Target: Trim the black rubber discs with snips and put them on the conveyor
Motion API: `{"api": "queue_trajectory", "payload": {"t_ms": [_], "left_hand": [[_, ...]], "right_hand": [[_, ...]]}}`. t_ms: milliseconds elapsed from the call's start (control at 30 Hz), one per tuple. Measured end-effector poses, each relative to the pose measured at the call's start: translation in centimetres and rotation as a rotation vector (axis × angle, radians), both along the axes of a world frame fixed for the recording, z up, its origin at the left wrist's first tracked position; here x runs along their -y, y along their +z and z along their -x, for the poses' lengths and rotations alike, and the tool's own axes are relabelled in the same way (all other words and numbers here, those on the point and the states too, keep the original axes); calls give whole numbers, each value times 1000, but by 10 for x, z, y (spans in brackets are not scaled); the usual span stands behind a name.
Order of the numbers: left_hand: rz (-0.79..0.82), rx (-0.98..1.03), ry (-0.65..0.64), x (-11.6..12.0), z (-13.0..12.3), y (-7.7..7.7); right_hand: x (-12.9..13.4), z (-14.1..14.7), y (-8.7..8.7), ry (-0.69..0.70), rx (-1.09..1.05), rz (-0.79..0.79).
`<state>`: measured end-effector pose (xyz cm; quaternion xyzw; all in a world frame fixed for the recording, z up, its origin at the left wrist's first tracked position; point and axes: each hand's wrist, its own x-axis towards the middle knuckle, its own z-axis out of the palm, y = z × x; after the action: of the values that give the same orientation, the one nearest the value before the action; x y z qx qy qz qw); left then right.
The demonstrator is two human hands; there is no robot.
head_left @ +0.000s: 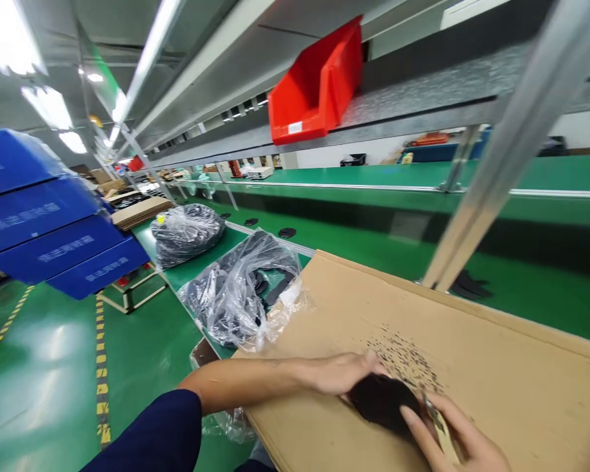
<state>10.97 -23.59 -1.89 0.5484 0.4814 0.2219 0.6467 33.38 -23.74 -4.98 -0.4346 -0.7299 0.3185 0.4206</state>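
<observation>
My left hand (347, 373) is closed on the left end of a dark, flat, rounded piece (383, 401) above the cardboard sheet (344, 308). Against the piece's right side, my right hand (447, 429) has its fingers bent around a small metal tool with a pale handle (442, 427), and one fingertip touches the piece. Many tiny black bits (408, 357) lie scattered on the cardboard just beyond both hands. What the tool's tip touches cannot be made out.
An open clear bag of dark pieces (236, 288) lies left of the cardboard, a fuller bag (187, 233) behind it. Blue boxes (49, 213) are stacked at left. A red bin (317, 85) sits on the overhead shelf; a metal post (491, 157) rises at right.
</observation>
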Motion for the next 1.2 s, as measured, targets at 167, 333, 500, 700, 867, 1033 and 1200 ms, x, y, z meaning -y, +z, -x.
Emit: {"api": "queue_trajectory", "payload": {"t_ms": [167,333,500,700,867,1033,1200], "left_hand": [[36,12,-231,-4,8,19],[-391,-192,-422,-25,23,63],[-864,-939,-292,-94,36,96],[-845,-1100,-62,-188,32,82],[-776,-1068,6,-217,28,60],[-705,-884,-20,-240,-3,39],[-625,-633,-29,-266,-61,19]], "right_hand": [[16,3,25,7,-18,-248],[20,1,19,-19,76,-413],[21,2,17,-80,124,-399],[25,1,23,-98,194,-352],[29,0,20,-132,201,-337],[35,1,15,-87,307,-325],[40,3,15,1,349,-302]]}}
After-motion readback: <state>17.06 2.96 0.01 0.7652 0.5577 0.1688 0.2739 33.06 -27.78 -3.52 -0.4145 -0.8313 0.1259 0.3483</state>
